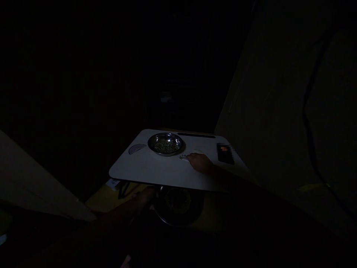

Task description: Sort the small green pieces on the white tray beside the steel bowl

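Note:
The scene is very dark. On the white folding table (164, 173), my right hand (200, 163) lies low with its fingers drawn together at some small green bits (182, 157). A pale sliver shows at its fingertips, but I cannot make out what it is. Just beyond to the left stands a shiny steel bowl (165, 152) with chopped green pieces inside. Below the table's near edge, my left hand (147, 195) grips the left rim of a second, wider metal bowl (178, 223), which also has greenish bits in it.
A clear half-round protractor (137, 149) lies at the table's left. At the right edge is a dark flat object (225, 154), partly pixelated. A dark slot (196, 135) runs along the far edge. A wall (279, 123) with a hanging cable rises at right.

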